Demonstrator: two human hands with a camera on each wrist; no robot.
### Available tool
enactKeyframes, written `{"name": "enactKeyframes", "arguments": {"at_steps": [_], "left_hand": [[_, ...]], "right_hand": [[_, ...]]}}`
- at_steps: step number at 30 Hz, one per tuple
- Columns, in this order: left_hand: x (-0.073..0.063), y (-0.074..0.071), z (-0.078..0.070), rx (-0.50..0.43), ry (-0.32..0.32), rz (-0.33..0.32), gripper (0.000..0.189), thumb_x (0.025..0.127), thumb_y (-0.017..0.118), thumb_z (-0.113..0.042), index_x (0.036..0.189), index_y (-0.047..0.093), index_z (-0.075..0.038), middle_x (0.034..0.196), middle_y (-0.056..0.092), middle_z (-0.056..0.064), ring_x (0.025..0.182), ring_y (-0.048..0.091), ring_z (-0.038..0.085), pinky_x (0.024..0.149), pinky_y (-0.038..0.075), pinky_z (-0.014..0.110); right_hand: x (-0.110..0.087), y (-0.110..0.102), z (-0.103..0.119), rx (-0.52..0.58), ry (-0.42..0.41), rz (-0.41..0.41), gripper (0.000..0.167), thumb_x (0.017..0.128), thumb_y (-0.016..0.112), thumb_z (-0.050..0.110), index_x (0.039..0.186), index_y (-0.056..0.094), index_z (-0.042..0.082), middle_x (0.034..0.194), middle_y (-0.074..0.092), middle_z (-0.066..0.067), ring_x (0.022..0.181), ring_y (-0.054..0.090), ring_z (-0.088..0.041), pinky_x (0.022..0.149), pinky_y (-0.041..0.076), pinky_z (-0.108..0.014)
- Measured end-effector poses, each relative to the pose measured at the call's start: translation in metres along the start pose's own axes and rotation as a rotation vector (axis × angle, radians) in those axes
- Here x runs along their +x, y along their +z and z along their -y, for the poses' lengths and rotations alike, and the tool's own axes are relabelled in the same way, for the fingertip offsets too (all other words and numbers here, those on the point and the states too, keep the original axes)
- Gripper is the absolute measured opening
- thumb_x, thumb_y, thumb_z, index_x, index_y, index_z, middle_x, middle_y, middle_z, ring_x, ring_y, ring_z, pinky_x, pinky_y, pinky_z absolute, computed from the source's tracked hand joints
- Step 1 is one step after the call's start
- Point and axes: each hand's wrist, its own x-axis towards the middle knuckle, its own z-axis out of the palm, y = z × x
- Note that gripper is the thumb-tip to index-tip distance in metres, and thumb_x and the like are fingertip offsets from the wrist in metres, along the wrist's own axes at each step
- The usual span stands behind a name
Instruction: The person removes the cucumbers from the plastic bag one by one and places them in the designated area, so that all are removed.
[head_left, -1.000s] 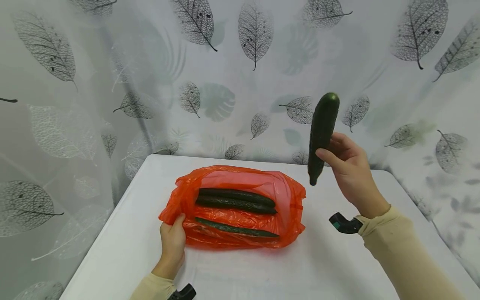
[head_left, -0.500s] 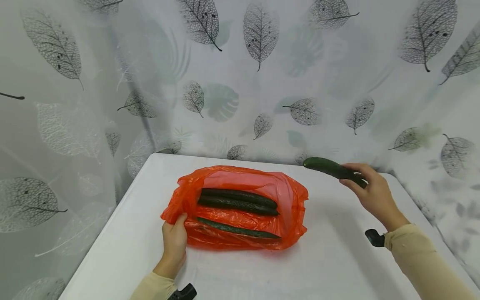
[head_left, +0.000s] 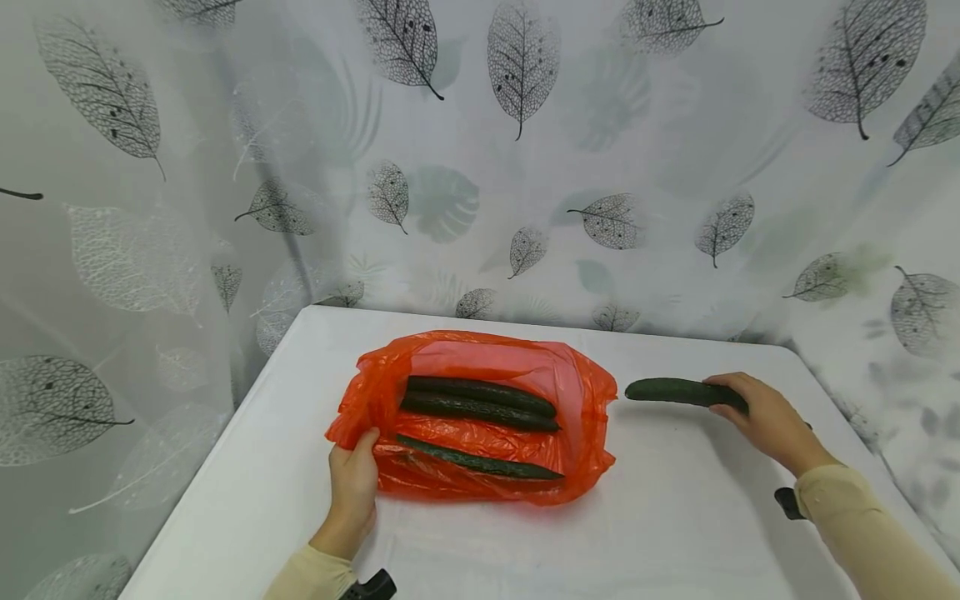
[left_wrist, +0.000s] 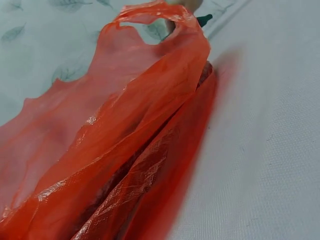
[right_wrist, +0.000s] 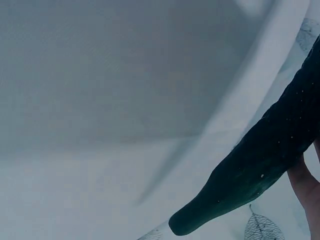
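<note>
My right hand (head_left: 768, 421) grips a dark green cucumber (head_left: 675, 391) by its right end, close over the right side of the table. The cucumber lies nearly level, its free end pointing left toward the bag. In the right wrist view the same cucumber (right_wrist: 250, 170) slants across, with part of a finger (right_wrist: 304, 182) against it. My left hand (head_left: 352, 492) pinches the left edge of a thin red plastic bag (head_left: 480, 492). Inside the opened bag are two cucumbers (head_left: 480, 402) side by side and a third cucumber (head_left: 480, 460) nearer the front. Red plastic (left_wrist: 125, 130) fills much of the left wrist view.
The white table (head_left: 525, 554) runs to a back edge against a leaf-patterned curtain (head_left: 480, 167). The curtain also hangs along both sides. A black wrist device (head_left: 789, 503) sits at the right cuff, another black device (head_left: 369, 585) at the left.
My right hand has come down and to the right with its cucumber, which has turned from upright to nearly level. The left hand stays on the bag's edge.
</note>
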Motion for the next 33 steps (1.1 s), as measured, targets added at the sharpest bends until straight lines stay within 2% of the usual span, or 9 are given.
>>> {"name": "enactKeyframes", "arguments": {"at_steps": [7,18,21,23,28,33], "left_hand": [[-0.002,0.000,0.001,0.017,-0.016,0.000,0.042,0.105,0.043,-0.011,0.142,0.046,0.007,0.133,0.055,0.018,0.120,0.048,0.024,0.107,0.037,0.032],[-0.002,0.000,0.003,0.002,-0.022,0.017,0.043,0.105,0.042,-0.012,0.144,0.043,0.006,0.136,0.053,0.018,0.122,0.046,0.023,0.109,0.035,0.035],[-0.002,0.001,0.003,0.002,-0.023,0.011,0.043,0.105,0.042,-0.012,0.144,0.043,0.006,0.135,0.053,0.018,0.121,0.046,0.023,0.109,0.035,0.033],[-0.002,0.001,0.002,0.002,-0.023,0.009,0.043,0.105,0.042,-0.011,0.144,0.043,0.006,0.135,0.053,0.018,0.121,0.047,0.022,0.109,0.035,0.033],[-0.001,0.000,0.001,0.005,-0.018,0.011,0.043,0.105,0.042,-0.013,0.143,0.044,0.007,0.134,0.053,0.018,0.120,0.046,0.023,0.109,0.035,0.034],[0.000,0.000,0.002,-0.003,-0.016,-0.006,0.041,0.105,0.044,-0.013,0.140,0.047,0.007,0.128,0.058,0.015,0.115,0.049,0.020,0.102,0.039,0.026]], "right_hand": [[-0.008,0.005,-0.013,-0.028,0.000,0.059,0.041,0.088,0.076,0.005,0.126,0.062,0.001,0.122,0.063,-0.023,0.114,0.055,-0.047,0.089,0.045,-0.061],[-0.014,0.017,-0.012,-0.012,-0.020,0.105,0.042,0.086,0.078,0.007,0.125,0.063,0.000,0.122,0.065,-0.021,0.115,0.057,-0.045,0.092,0.046,-0.059],[-0.012,0.016,-0.011,0.003,0.010,0.130,0.047,0.088,0.078,0.013,0.129,0.061,-0.001,0.125,0.063,-0.023,0.119,0.054,-0.047,0.094,0.044,-0.061],[-0.009,0.014,-0.009,0.029,0.057,0.163,0.058,0.091,0.077,0.024,0.137,0.055,-0.002,0.131,0.060,-0.024,0.123,0.050,-0.049,0.096,0.041,-0.064],[0.005,0.007,0.010,0.130,0.185,0.173,0.084,0.094,0.068,0.049,0.154,0.034,0.000,0.142,0.050,-0.025,0.131,0.041,-0.050,0.098,0.034,-0.070],[0.028,-0.001,0.049,0.207,0.185,0.072,0.083,0.094,0.069,0.047,0.156,0.032,0.005,0.145,0.048,-0.020,0.135,0.038,-0.045,0.102,0.032,-0.070]]}}
